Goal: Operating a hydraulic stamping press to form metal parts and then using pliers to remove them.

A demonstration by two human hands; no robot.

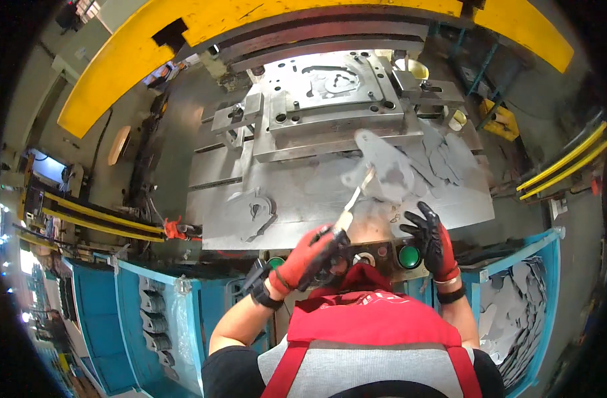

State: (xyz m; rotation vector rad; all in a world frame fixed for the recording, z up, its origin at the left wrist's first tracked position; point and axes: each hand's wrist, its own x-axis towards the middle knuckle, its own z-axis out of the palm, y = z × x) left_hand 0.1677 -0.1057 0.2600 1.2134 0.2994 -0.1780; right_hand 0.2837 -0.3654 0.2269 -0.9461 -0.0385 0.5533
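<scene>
My left hand (315,257), in a red and black glove, is closed around the pale handle of a slim stick-like tool (355,199). The tool's far end meets a flat grey sheet-metal piece (388,166), slightly blurred, in front of the die; whether the piece is lifted or lying flat I cannot tell. My right hand (431,240), gloved alike, has its fingers spread and holds nothing, just short of that piece. On the left of the metal press bed (303,229) lies a flat part with a cutout (252,213). Several grey sheet pieces (441,156) lie at the right.
Behind stands the steel die (390,99) with a shaped cutout, under a yellow press frame (250,23). Green buttons (409,257) sit at the front edge. A blue bin (121,318) with stacked parts is at left, another (552,292) with sheet scrap at right.
</scene>
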